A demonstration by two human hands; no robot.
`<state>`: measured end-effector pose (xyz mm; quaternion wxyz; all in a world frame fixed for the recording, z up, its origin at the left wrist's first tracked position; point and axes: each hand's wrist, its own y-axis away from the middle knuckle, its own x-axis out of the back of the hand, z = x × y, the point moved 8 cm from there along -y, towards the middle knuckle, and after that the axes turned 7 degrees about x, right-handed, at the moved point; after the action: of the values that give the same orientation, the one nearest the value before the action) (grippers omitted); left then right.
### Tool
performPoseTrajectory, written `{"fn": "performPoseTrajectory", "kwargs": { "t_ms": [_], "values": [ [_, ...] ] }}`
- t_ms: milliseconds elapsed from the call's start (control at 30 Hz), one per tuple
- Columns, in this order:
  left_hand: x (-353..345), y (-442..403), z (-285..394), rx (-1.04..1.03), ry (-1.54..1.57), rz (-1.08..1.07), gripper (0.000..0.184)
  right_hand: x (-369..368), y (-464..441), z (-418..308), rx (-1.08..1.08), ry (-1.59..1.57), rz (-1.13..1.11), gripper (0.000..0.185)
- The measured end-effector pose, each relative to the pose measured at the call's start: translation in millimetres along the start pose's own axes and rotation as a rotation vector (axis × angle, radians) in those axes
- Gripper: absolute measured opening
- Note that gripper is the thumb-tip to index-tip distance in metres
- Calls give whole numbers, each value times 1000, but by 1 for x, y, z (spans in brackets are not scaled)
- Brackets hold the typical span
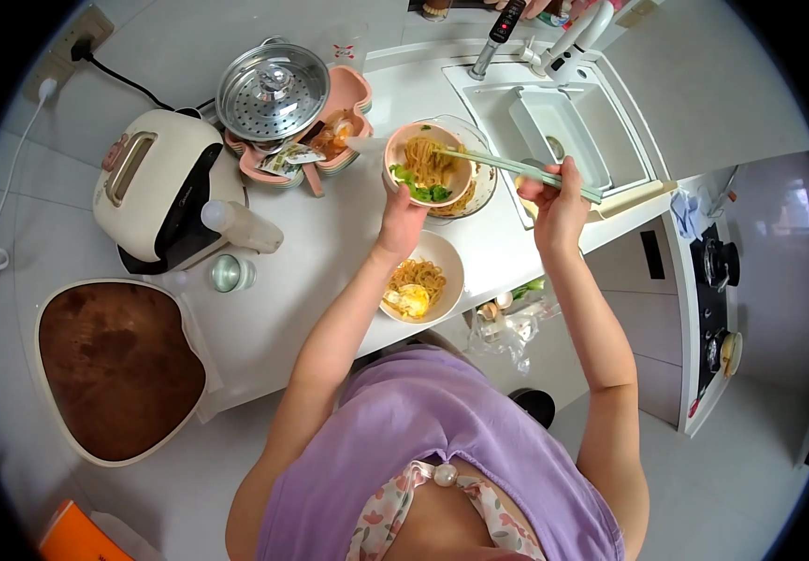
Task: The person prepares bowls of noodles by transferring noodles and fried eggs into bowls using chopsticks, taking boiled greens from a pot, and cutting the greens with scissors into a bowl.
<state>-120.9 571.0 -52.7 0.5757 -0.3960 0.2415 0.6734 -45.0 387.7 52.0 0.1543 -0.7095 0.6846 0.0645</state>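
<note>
My left hand [404, 222] is closed around the lower side of a small pink bowl [391, 173], raised above the counter. Noodles [428, 161] and green leaves [431, 194] lie in it. In my right hand [559, 208] is a pair of pale green chopsticks [507, 164], their tips among the noodles. Partly hidden under the pink bowl stands a clear glass bowl [491, 192] with more noodles in it. Nearer my body, a cream bowl [451, 257] holds noodles topped with a fried egg [408, 300].
To the left are a cream rice cooker [157, 187], a bottle [244, 227] and a glass [231, 273]. A steamer with a glass lid [274, 89] sits by a pink tray [353, 84]. The sink [624, 136] is at the back right; a stove [715, 280] stands farther right.
</note>
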Motion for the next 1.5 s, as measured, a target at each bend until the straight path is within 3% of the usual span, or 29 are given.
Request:
{"fn": "performPoseTrajectory", "kwargs": {
  "t_ms": [267, 367, 433, 567, 700, 800, 900, 967, 1033, 1100, 1167, 1300, 1367, 1500],
  "values": [
    [-5, 0, -6, 81, 40, -14, 76, -92, -8, -58, 137, 623, -548, 36],
    [-7, 2, -11, 120, 43, 9, 75, -106, -18, -91, 135, 765, -521, 36],
    [-9, 6, -9, 127, 68, 25, 75, -107, -22, -112, 262, 725, -525, 39],
    [-18, 6, 1, 138, 104, 51, 75, -98, -22, -94, 196, 791, -598, 37],
    [-12, 11, -2, 174, 105, 66, 77, -98, 3, -59, 190, 561, -817, 33],
    [-8, 17, 2, 180, 44, 88, 79, -77, -1, -76, 172, 552, -731, 33],
    [1, 26, 4, 188, 34, 120, 81, -62, 2, -88, 405, 537, -791, 32],
    [1, 25, 4, 197, 48, 147, 82, -64, 11, -85, 505, 638, -968, 28],
    [2, 27, 5, 195, 54, 157, 82, -64, 25, -78, 484, 658, -1034, 21],
    [2, 25, 5, 186, 51, 158, 82, -51, 20, -79, 456, 617, -977, 23],
    [7, 27, 8, 147, 9, 167, 81, -30, 2, -82, 277, 373, -761, 26],
    [13, 35, 24, 92, -44, 215, 78, 4, -44, -72, 163, 528, -426, 26],
    [20, 41, 33, 77, -39, 235, 78, 19, -52, -28, 22, 625, -426, 25],
    [26, 56, 44, 66, -57, 310, 75, 30, -41, 30, -14, 735, -462, 24]
  ]
}}
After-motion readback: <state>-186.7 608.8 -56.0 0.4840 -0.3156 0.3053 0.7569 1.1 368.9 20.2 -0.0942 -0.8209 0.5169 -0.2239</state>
